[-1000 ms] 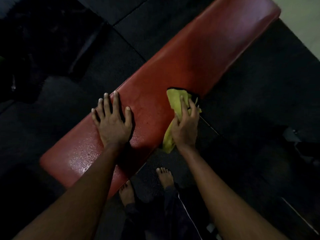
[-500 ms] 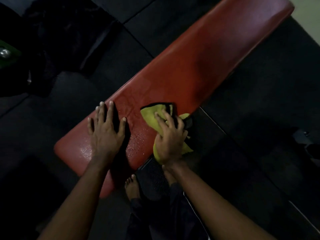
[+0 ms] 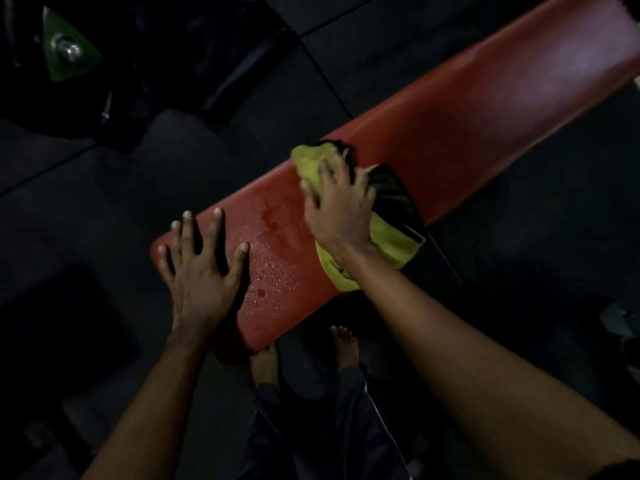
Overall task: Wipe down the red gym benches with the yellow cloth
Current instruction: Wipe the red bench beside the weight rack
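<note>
A long red gym bench (image 3: 467, 126) runs diagonally from lower left to upper right. Its near end is speckled with water droplets. My left hand (image 3: 199, 268) lies flat on that near end, fingers spread. My right hand (image 3: 337, 211) presses the yellow cloth (image 3: 391, 242) onto the pad across the bench's middle, fingers spread over it. The cloth has a black edge and sticks out beyond my fingers and behind my wrist.
Dark rubber floor mats (image 3: 104, 209) surround the bench. A black machine with a green part (image 3: 65, 50) sits at the upper left. My bare feet (image 3: 343, 344) stand at the bench's near side.
My right hand has slid the cloth from the bench's near edge across the pad toward the far edge. My left hand stays flat on the end. The view has shifted left.
</note>
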`<action>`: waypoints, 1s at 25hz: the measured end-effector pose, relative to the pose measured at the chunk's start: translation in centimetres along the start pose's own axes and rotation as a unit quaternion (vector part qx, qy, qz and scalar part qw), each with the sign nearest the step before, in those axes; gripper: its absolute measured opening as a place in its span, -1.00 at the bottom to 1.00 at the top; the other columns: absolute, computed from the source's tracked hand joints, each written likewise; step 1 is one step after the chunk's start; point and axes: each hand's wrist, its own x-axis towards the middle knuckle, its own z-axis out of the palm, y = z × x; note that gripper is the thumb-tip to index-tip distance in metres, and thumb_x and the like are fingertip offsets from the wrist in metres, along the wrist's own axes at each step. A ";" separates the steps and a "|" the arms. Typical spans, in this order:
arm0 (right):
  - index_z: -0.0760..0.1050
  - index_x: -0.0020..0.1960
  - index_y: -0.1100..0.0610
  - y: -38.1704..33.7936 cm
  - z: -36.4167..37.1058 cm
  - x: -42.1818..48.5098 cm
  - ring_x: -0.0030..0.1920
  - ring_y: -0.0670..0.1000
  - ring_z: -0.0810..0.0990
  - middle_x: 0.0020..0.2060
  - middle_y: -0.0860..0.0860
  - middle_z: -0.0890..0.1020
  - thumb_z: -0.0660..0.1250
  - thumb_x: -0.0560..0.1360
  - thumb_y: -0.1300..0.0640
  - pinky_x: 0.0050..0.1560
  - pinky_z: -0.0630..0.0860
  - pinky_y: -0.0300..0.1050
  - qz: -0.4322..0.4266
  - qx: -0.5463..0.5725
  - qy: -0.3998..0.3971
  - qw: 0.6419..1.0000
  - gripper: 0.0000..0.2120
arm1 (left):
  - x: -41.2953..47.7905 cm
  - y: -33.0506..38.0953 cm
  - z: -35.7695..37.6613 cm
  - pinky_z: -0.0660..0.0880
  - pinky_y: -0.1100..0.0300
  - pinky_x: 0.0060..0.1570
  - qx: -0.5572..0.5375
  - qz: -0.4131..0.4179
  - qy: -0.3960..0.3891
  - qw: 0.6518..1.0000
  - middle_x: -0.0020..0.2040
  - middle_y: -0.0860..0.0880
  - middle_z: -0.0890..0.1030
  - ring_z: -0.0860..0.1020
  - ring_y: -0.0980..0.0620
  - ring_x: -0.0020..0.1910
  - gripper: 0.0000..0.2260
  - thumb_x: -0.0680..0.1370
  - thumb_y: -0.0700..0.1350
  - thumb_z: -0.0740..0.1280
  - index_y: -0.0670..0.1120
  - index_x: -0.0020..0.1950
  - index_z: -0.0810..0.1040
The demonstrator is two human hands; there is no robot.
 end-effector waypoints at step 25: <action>0.44 0.42 0.08 -2.5 1.1 7.0 0.53 0.17 0.25 0.41 0.07 0.45 0.13 0.57 -0.13 0.52 0.15 0.19 -0.107 -0.057 -0.021 0.992 -0.50 | -0.5 -5.8 -1.5 -0.22 0.03 0.55 -0.149 -0.025 -0.022 0.988 0.66 0.02 -0.14 -0.19 0.10 0.61 0.04 0.42 0.53 0.19 -0.04 0.66 -0.13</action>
